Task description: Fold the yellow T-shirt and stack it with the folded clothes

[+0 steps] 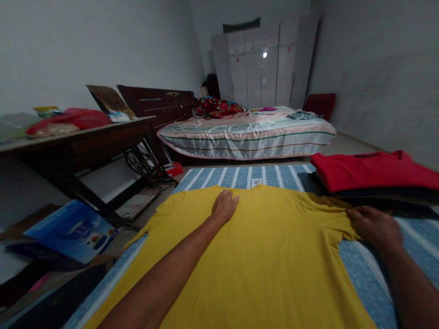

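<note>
Striped blue sheet down below, and there's the yellow shirt, spread out across it! Folded red top sits just right of the shirt. Right hand, fingers pinching the shirt's sleeve; left hand palm-down near its neckline, fingers loosely open.

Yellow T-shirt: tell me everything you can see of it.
The yellow T-shirt is plain, soft-looking fabric, spread out on blue-and-white striped cloth, its neckline facing away from the person. Creases gather around the right sleeve, whose end the right hand holds. The left hand rests palm-down near the neckline. The lower hem is out of view.
</note>
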`<state>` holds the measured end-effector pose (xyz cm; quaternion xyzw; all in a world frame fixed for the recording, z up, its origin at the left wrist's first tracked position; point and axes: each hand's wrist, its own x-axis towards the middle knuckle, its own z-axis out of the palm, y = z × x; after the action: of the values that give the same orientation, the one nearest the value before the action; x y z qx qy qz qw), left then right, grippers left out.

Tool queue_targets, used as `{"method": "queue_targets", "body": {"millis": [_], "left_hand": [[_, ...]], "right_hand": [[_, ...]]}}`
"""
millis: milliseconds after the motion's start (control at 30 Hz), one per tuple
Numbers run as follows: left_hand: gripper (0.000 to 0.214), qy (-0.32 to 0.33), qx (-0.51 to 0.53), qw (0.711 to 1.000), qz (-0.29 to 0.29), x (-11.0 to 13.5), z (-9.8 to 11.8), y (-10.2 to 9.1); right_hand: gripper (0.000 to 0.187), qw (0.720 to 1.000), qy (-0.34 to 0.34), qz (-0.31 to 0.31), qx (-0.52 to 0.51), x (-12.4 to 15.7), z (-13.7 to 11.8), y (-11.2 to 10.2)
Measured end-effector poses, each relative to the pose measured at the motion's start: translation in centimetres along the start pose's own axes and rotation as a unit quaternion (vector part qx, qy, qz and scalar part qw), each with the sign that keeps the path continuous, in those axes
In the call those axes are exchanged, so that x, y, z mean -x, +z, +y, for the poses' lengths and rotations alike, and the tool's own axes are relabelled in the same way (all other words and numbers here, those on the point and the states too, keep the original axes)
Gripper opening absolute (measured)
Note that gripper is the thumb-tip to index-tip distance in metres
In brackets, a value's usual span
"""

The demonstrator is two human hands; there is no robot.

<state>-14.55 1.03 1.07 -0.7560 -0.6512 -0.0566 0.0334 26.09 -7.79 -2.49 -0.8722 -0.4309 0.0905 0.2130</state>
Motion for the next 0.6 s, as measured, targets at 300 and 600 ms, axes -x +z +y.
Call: {"method": "queue_targets", "body": {"millis": [300, 600], "left_hand": [[0.039, -0.012, -0.017, 1.0, -0.023, -1.3, 0.4, -0.7], [0.063, 0.201, 0.052, 0.968, -0.14, 5.3, 7.1, -1.4]], "right_hand": [[0.044, 1.0, -0.007, 0.025, -0.011, 0.0, -0.2, 0.2], [0.038, 0.998, -0.017, 0.051, -0.027, 0.0, -0.5, 0.0]]}}
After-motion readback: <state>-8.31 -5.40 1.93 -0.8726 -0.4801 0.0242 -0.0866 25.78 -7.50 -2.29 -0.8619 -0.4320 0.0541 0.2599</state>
